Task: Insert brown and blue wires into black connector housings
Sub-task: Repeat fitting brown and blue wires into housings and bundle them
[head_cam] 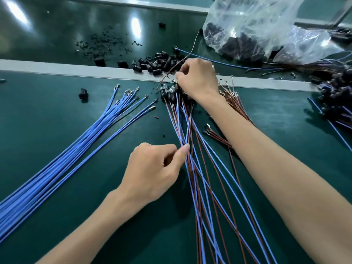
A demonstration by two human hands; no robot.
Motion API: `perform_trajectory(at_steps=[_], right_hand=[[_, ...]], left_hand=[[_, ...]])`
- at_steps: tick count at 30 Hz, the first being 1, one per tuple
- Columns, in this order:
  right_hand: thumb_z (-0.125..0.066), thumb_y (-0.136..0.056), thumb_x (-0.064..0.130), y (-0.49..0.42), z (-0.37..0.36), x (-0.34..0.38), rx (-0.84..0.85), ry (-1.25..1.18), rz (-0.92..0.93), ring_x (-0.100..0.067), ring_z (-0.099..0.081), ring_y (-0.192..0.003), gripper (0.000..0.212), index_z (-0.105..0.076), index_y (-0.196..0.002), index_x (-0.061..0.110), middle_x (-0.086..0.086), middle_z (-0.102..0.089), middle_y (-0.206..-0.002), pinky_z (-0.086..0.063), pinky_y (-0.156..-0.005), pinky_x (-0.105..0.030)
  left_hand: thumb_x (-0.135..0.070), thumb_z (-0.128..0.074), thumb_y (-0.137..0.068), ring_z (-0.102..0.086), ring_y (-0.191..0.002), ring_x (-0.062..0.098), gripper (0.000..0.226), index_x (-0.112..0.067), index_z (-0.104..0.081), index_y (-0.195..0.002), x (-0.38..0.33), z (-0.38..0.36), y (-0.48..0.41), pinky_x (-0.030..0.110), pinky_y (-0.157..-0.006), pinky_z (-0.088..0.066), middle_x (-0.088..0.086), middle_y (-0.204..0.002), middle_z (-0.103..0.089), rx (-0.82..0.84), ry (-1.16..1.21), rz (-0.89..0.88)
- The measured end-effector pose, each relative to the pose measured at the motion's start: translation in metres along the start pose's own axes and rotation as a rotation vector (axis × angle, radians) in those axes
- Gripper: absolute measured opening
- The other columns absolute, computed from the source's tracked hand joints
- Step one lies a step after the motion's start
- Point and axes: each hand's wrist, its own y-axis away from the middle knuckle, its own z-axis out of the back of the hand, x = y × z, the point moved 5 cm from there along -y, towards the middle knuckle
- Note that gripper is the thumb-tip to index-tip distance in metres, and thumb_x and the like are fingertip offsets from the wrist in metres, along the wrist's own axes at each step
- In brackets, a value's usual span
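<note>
- Forearms fill the near edge of the view, and between them the mixed bundle [200, 168] of brown and blue wires runs up the green bench [57, 115] away from the camera.
- Left hand [152, 168]: fingers curled, thumb and forefinger pinching the near side of that bundle partway along it.
- Right hand [196, 79]: reaches to the far end of the bundle with its fingertips bunched down on the wired housings [169, 94]. It hides which one it grips.
- A single brown wire [182, 60] arcs up past the right fingers. Whether it is seated in anything cannot be told.
- Stock: loose blue wires [76, 149] fan out to the left, brown terminal ends [234, 103] lie under the right forearm, and empty black housings [158, 63] are heaped just beyond the grey strip, with more in the plastic bag [266, 25].
- Risk, tangling: the bundle's wires cross one another, so a pull from either hand could drag neighbours along or tug a seated terminal back out.
- Risk, wrong cavity: brown and blue lie interleaved, so a colour could go into the wrong slot.
- Risk, bent terminal: pushing a crimp in at an angle could fold it rather than latch it.
- Risk, scatter: the right forearm could sweep the brown ends aside.
</note>
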Motion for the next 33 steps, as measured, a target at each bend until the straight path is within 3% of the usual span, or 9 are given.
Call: perform_trajectory(at_steps=[4,10,14,18,24,26,28,30,33], right_hand=[[-0.054,-0.082,0.016,-0.025,-0.017,0.003,0.006,0.12,-0.055,-0.027,-0.051,-0.111,0.028,-0.061,-0.108,0.01,-0.01,-0.054,-0.119,-0.042,-0.081,-0.032],[-0.059,-0.083,0.023,-0.034,-0.031,0.005,-0.063,0.197,-0.096,-0.026,-0.046,-0.117,0.038,-0.052,-0.119,0.012,-0.009,-0.044,-0.13,-0.039,-0.073,-0.032],[-0.055,-0.085,0.017,-0.035,-0.031,0.003,-0.107,0.179,-0.049,-0.025,-0.051,-0.109,0.035,-0.049,-0.119,0.011,-0.005,-0.051,-0.124,-0.04,-0.07,-0.032],[-0.052,-0.083,0.012,-0.033,-0.029,0.007,-0.092,0.184,0.012,-0.024,-0.053,-0.103,0.024,-0.059,-0.106,0.011,-0.005,-0.054,-0.116,-0.037,-0.067,-0.03],[-0.053,-0.086,0.018,-0.015,-0.014,0.006,-0.056,0.158,0.06,-0.026,-0.059,-0.099,0.023,-0.067,-0.103,0.013,-0.005,-0.064,-0.108,-0.044,-0.073,-0.029],[-0.05,-0.089,0.022,-0.004,0.0,0.007,-0.072,0.119,0.06,-0.026,-0.06,-0.094,0.024,-0.069,-0.1,0.011,-0.006,-0.065,-0.104,-0.045,-0.073,-0.028],[-0.051,-0.09,0.025,0.013,0.015,0.01,-0.041,0.009,0.062,-0.022,-0.06,-0.08,0.024,-0.071,-0.091,0.011,-0.006,-0.068,-0.091,-0.039,-0.067,-0.024],[-0.057,-0.089,0.033,0.037,0.019,0.014,0.114,-0.177,0.058,-0.015,-0.054,-0.06,0.029,-0.072,-0.078,0.011,-0.004,-0.067,-0.071,-0.036,-0.058,-0.023],[-0.06,-0.088,0.039,0.074,0.013,0.023,0.336,-0.283,0.045,-0.011,-0.051,-0.054,0.034,-0.07,-0.069,0.013,-0.001,-0.064,-0.06,-0.039,-0.054,-0.025]], left_hand=[[-0.04,-0.049,-0.092,-0.039,-0.04,0.03,0.053,-0.003,-0.053,-0.053,0.005,0.002,-0.003,0.042,-0.045,-0.038,0.011,-0.039,-0.043,-0.061,0.126,-0.005],[-0.033,-0.052,-0.091,-0.042,-0.035,0.014,0.043,-0.01,-0.056,-0.054,0.013,0.001,-0.004,0.03,-0.043,-0.038,0.005,-0.039,-0.049,-0.101,0.24,0.005],[-0.033,-0.052,-0.091,-0.048,-0.035,0.01,0.041,-0.012,-0.058,-0.056,0.018,-0.002,-0.003,0.021,-0.042,-0.036,0.004,-0.039,-0.051,-0.086,0.288,0.028],[-0.031,-0.052,-0.092,-0.048,-0.035,0.007,0.041,-0.013,-0.058,-0.056,0.019,-0.003,-0.003,0.012,-0.044,-0.033,-0.001,-0.038,-0.051,-0.083,0.297,0.024],[-0.032,-0.052,-0.092,-0.04,-0.035,0.006,0.04,-0.016,-0.059,-0.056,0.017,-0.001,-0.004,0.014,-0.042,-0.031,-0.002,-0.039,-0.051,-0.073,0.312,0.021],[-0.034,-0.051,-0.091,-0.042,-0.037,0.012,0.038,-0.018,-0.06,-0.058,0.018,0.001,-0.006,0.023,-0.042,-0.035,-0.003,-0.041,-0.053,-0.074,0.349,0.055],[-0.033,-0.053,-0.091,-0.049,-0.043,0.019,0.026,-0.023,-0.061,-0.068,0.021,0.006,-0.012,0.029,-0.045,-0.041,-0.004,-0.051,-0.06,-0.09,0.372,0.094],[-0.027,-0.059,-0.092,-0.056,-0.05,0.011,0.007,-0.032,-0.056,-0.089,0.024,0.014,-0.021,0.023,-0.053,-0.046,-0.01,-0.071,-0.065,-0.14,0.361,0.099],[-0.025,-0.063,-0.089,-0.063,-0.065,0.011,0.038,-0.032,-0.042,-0.121,0.026,0.019,-0.039,0.023,-0.064,-0.051,-0.016,-0.085,-0.061,-0.175,0.227,0.046]])
